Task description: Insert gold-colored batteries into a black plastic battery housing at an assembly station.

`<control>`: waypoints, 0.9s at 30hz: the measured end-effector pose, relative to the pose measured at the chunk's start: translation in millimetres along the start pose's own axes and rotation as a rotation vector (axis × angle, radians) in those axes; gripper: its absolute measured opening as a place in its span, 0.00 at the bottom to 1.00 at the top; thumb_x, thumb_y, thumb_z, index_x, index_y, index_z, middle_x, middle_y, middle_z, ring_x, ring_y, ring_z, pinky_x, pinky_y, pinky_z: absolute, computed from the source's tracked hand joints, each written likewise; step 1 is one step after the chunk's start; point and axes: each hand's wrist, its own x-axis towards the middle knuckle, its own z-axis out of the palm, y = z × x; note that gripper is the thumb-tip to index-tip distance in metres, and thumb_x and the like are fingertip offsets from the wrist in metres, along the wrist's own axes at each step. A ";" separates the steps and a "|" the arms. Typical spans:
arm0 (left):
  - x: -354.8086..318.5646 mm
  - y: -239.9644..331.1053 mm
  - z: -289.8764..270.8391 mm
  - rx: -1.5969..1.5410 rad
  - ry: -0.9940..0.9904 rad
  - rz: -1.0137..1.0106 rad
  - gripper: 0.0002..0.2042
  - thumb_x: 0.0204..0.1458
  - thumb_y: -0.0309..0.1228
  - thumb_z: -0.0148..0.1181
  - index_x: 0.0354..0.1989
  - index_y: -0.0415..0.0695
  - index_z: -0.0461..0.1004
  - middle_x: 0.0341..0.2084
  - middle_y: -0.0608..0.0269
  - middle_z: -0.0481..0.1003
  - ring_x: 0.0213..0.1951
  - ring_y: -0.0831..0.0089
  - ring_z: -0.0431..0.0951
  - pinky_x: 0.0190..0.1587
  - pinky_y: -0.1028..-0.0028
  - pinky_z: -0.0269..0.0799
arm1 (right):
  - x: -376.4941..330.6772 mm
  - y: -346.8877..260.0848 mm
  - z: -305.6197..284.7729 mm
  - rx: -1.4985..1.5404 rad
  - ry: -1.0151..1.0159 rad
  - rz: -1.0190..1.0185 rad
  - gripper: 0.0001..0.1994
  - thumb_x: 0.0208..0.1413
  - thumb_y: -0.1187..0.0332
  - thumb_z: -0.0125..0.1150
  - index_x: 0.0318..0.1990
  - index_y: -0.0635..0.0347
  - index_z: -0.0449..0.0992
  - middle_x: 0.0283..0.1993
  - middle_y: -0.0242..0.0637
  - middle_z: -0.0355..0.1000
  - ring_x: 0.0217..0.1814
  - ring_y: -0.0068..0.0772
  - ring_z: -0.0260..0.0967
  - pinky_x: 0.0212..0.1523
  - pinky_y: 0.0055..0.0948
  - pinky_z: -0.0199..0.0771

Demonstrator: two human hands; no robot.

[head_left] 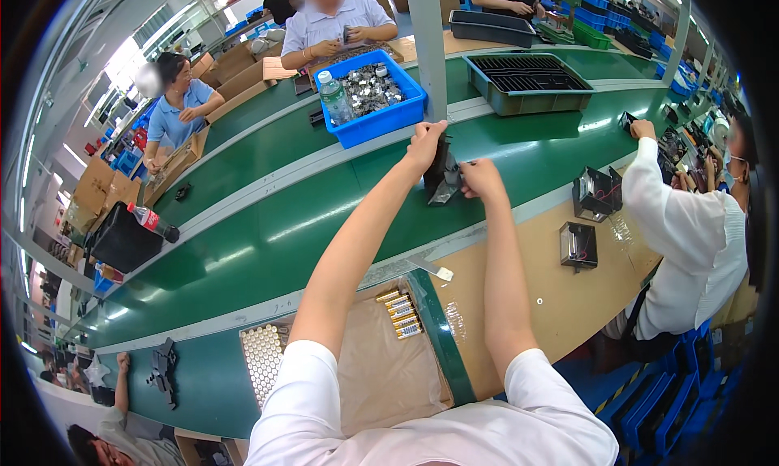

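Both my arms reach out over the green conveyor belt [316, 231]. My left hand [425, 147] pinches the upper end of a dark plastic part [443, 174]; its exact kind is hard to make out. At the lower right side of that part, my right hand [483, 179] is closed with its fingertips against it. The part's lower end looks greyish and shiny. Nearer to me, a cardboard box [381, 365] holds several loose batteries [402, 314] in a row, beside a block of upright batteries [262, 360].
A blue bin [378, 133] of small metal parts and a bottle [333, 99] stands beyond my hands, beside a metal post [428, 52]. Black cases with wires [578, 245] lie at right. A co-worker's arm [649, 182] reaches over the belt there. Dark parts [162, 373] lie at left.
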 end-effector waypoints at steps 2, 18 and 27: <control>0.7 0.8 3.5 0.044 -0.010 -0.024 0.29 0.68 0.54 0.46 0.65 0.41 0.61 0.52 0.56 0.67 0.51 0.65 0.68 0.59 0.65 0.65 | 0.7 -0.3 -16.0 0.112 -0.009 0.036 0.15 0.66 0.60 0.61 0.41 0.66 0.81 0.28 0.41 0.78 0.18 0.25 0.63 0.18 0.23 0.62; -33.3 -23.6 -37.3 0.142 0.109 -0.059 0.17 0.69 0.32 0.55 0.61 0.35 0.71 0.50 0.47 0.78 0.45 0.61 0.81 0.49 0.62 0.81 | -28.5 -17.2 -18.1 -0.455 -0.245 -0.119 0.19 0.54 0.52 0.75 0.33 0.63 0.83 0.26 0.36 0.75 0.21 0.24 0.62 0.22 0.21 0.60; -58.1 -38.4 -58.7 -0.238 0.271 -0.138 0.15 0.67 0.24 0.56 0.60 0.35 0.74 0.51 0.42 0.78 0.46 0.59 0.82 0.46 0.63 0.82 | -28.0 -30.2 -3.0 -0.130 -0.179 -0.103 0.17 0.57 0.56 0.73 0.33 0.64 0.83 0.22 0.32 0.73 0.19 0.24 0.62 0.21 0.22 0.63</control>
